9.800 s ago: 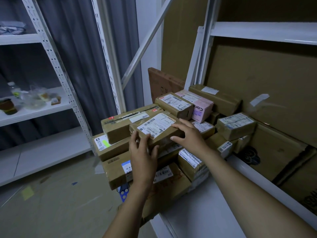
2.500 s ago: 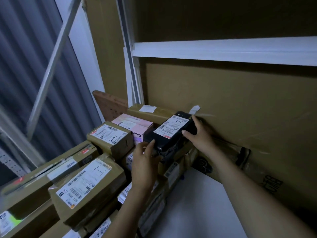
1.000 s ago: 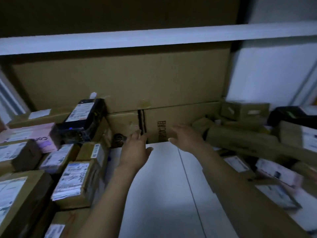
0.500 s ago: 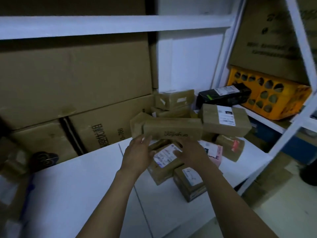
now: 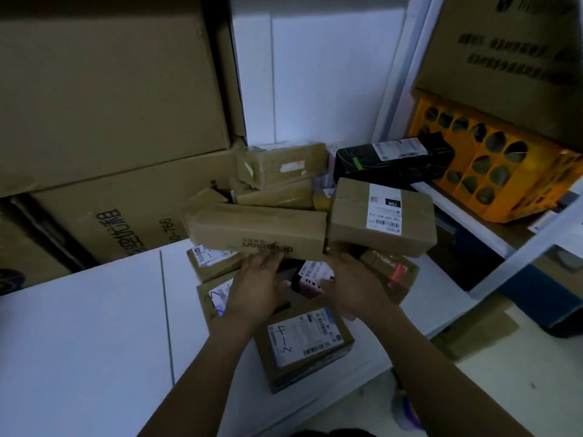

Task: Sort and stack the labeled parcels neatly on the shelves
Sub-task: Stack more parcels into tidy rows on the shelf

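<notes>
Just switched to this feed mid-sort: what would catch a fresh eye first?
A loose heap of labeled parcels crowds the back right corner of the white shelf, with both hands at its front: the left hand touches the long brown carton, the right hand reaches in beside it. The bright orange crate at far right stands out, a black parcel beside it, and the box marked 4-3 lies nearest the camera.

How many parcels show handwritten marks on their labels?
3: "4-3" parcel in front; second parcel beside the left hand; third parcel behind it, under the long box. More may be hidden.
</notes>
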